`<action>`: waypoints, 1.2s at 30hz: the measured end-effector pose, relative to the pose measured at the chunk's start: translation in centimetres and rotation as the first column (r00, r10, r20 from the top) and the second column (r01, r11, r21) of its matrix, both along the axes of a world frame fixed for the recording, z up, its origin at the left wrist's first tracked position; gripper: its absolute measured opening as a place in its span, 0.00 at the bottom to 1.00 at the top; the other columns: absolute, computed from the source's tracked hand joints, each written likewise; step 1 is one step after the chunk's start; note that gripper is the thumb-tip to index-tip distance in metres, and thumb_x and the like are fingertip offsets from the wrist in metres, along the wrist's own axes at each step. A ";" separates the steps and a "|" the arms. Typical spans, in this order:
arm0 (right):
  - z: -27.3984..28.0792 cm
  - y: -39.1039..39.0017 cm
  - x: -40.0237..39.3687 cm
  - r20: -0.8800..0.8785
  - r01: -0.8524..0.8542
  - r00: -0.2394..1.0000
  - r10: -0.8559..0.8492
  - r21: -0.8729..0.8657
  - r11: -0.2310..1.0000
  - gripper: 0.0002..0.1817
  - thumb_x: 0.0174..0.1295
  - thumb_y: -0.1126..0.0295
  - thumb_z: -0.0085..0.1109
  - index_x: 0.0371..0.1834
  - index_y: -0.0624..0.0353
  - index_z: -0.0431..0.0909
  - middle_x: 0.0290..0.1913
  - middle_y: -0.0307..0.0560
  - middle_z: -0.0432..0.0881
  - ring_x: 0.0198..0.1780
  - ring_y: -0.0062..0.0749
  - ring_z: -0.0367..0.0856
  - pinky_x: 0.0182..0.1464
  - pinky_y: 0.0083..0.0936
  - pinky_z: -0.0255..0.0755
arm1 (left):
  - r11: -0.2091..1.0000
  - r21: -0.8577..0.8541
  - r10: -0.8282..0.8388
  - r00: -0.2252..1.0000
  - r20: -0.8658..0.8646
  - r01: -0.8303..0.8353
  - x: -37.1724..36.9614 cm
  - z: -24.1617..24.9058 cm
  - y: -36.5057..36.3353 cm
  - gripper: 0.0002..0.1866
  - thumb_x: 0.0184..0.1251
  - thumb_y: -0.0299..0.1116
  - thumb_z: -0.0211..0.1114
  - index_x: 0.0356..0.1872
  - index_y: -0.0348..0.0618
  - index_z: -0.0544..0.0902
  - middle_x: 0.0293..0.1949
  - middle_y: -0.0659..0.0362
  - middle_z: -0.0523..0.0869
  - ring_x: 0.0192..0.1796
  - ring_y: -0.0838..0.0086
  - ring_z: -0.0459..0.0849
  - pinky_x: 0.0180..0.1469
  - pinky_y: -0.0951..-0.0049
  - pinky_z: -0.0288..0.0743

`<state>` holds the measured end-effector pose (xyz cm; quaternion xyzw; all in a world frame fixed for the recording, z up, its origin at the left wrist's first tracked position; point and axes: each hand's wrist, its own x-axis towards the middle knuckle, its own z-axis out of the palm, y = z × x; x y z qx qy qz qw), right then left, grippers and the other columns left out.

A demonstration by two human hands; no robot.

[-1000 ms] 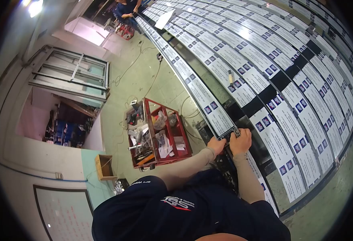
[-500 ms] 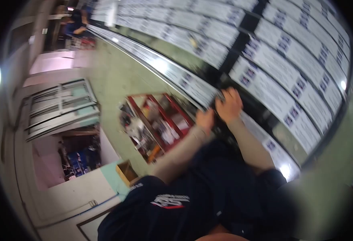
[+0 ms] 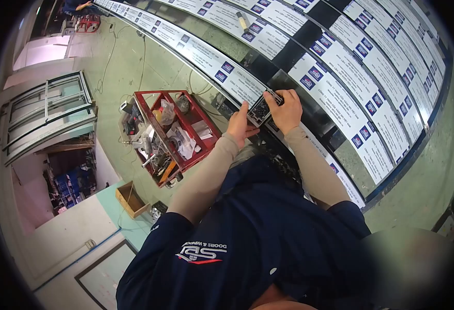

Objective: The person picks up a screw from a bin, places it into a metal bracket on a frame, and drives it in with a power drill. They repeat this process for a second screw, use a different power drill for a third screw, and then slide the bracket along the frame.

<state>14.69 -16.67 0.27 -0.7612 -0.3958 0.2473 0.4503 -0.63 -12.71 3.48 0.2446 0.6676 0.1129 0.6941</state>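
A long metal profile [image 3: 201,59] covered in printed white film runs from the far upper left to my hands. Its dark, hollow cut end [image 3: 259,110] faces me. My left hand [image 3: 241,127] grips the near left side of this end, thumb along the edge and fingers reaching underneath. On the other side, my right hand [image 3: 288,108] has its thumb and fingers closed at the end's right edge; fine detail between the fingertips is hidden. Another film-covered profile [image 3: 320,150] lies below my right forearm.
Many film-covered profiles [image 3: 341,98] lie side by side on dark supports at right. A small dark object with a yellowish band [image 3: 242,21] rests among them. A red tool tray [image 3: 186,129] with tools and bags stands left, near an open wooden box [image 3: 132,200]. Another person [image 3: 77,5] is far upper left.
The view has steadied and shifted, so the profile end now shows. My left hand has opened out from a closed fist shape, thumb raised along the profile's side; my right fingers stay at the end.
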 end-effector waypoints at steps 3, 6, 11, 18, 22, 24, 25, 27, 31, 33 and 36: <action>0.2 0.2 -0.6 0.109 0.051 0.993 -0.045 -0.054 0.997 0.23 0.52 0.48 0.70 0.33 0.60 0.82 0.38 0.50 0.79 0.44 0.48 0.79 0.45 0.40 0.74 | 0.997 0.041 -0.064 0.990 -0.124 0.070 0.9 -1.8 0.7 0.29 0.74 0.56 0.50 0.60 0.41 0.72 0.50 0.54 0.81 0.48 0.62 0.82 0.49 0.55 0.79; 0.8 0.8 -0.9 0.110 0.097 0.990 -0.087 -0.093 0.991 0.23 0.52 0.47 0.70 0.31 0.58 0.79 0.36 0.50 0.79 0.42 0.52 0.79 0.42 0.43 0.73 | 0.987 0.142 0.113 0.953 -0.280 -0.075 2.7 -1.5 0.0 0.29 0.70 0.52 0.54 0.59 0.36 0.71 0.51 0.48 0.80 0.47 0.57 0.83 0.44 0.52 0.81; 0.8 0.9 -0.8 0.107 0.079 0.992 -0.071 -0.075 0.994 0.23 0.54 0.48 0.68 0.28 0.59 0.76 0.34 0.49 0.78 0.41 0.51 0.78 0.42 0.43 0.72 | 0.966 0.254 0.118 0.944 -0.309 -0.038 1.9 -3.7 -0.4 0.28 0.65 0.46 0.57 0.58 0.34 0.73 0.50 0.43 0.82 0.43 0.57 0.86 0.35 0.61 0.82; 1.1 0.9 -0.8 0.157 0.079 0.985 -0.073 -0.034 0.996 0.22 0.58 0.51 0.66 0.28 0.61 0.76 0.34 0.49 0.77 0.40 0.51 0.78 0.42 0.42 0.72 | 0.939 0.326 0.064 0.877 -0.477 0.108 1.9 -4.4 -0.5 0.31 0.64 0.51 0.57 0.57 0.31 0.76 0.55 0.38 0.81 0.56 0.47 0.81 0.59 0.62 0.73; 0.8 0.7 -0.9 0.157 0.076 0.985 -0.069 -0.040 0.996 0.22 0.58 0.50 0.66 0.28 0.61 0.76 0.35 0.49 0.77 0.40 0.51 0.78 0.42 0.42 0.72 | 0.942 0.309 0.037 0.877 -0.479 0.130 1.6 -4.9 -0.3 0.33 0.64 0.53 0.57 0.56 0.29 0.75 0.54 0.39 0.82 0.55 0.49 0.82 0.58 0.61 0.74; 0.8 0.7 -0.8 0.135 0.073 0.989 -0.066 -0.047 0.996 0.22 0.58 0.50 0.66 0.28 0.61 0.76 0.35 0.49 0.77 0.40 0.50 0.78 0.42 0.42 0.72 | 0.961 0.270 0.074 0.886 -0.458 0.059 2.5 -2.0 -0.5 0.34 0.64 0.55 0.57 0.55 0.28 0.76 0.53 0.39 0.82 0.55 0.50 0.83 0.57 0.62 0.74; 0.7 0.8 -0.8 0.136 0.073 0.988 -0.066 -0.044 0.996 0.22 0.58 0.50 0.66 0.28 0.61 0.76 0.35 0.49 0.77 0.40 0.50 0.78 0.42 0.42 0.72 | 0.960 0.272 0.075 0.886 -0.457 0.059 2.3 -2.5 -0.4 0.34 0.64 0.55 0.57 0.55 0.28 0.76 0.53 0.39 0.82 0.55 0.50 0.83 0.57 0.62 0.74; 0.6 0.7 -0.7 0.123 0.070 0.990 -0.063 -0.046 0.997 0.22 0.58 0.50 0.66 0.28 0.61 0.76 0.35 0.49 0.77 0.41 0.49 0.78 0.43 0.41 0.72 | 0.967 0.254 0.088 0.889 -0.449 0.033 1.7 -4.1 -0.2 0.35 0.64 0.57 0.58 0.54 0.29 0.76 0.53 0.39 0.82 0.53 0.50 0.83 0.55 0.63 0.75; 0.8 0.7 -0.7 0.097 0.067 0.993 -0.060 -0.069 0.995 0.22 0.58 0.50 0.66 0.28 0.61 0.76 0.35 0.48 0.77 0.42 0.49 0.78 0.43 0.41 0.72 | 0.962 0.269 0.151 0.905 -0.397 -0.043 1.6 -4.7 -0.4 0.35 0.64 0.57 0.59 0.54 0.29 0.75 0.53 0.40 0.81 0.54 0.52 0.83 0.56 0.63 0.74; 0.8 0.8 -0.7 0.119 0.077 0.990 -0.069 -0.060 0.995 0.22 0.58 0.50 0.66 0.28 0.61 0.76 0.35 0.48 0.77 0.42 0.49 0.78 0.43 0.42 0.72 | 0.971 0.227 0.154 0.927 -0.343 -0.077 1.7 -3.9 -0.4 0.35 0.64 0.57 0.60 0.54 0.29 0.75 0.54 0.40 0.81 0.56 0.54 0.81 0.57 0.63 0.72; 0.9 0.8 -0.7 0.090 0.076 0.993 -0.070 -0.064 0.995 0.22 0.58 0.50 0.65 0.27 0.61 0.76 0.35 0.48 0.77 0.42 0.49 0.78 0.44 0.42 0.72 | 0.969 0.236 0.147 0.927 -0.344 -0.067 1.4 -4.6 -0.5 0.35 0.63 0.58 0.60 0.55 0.30 0.75 0.56 0.41 0.80 0.59 0.56 0.79 0.59 0.64 0.71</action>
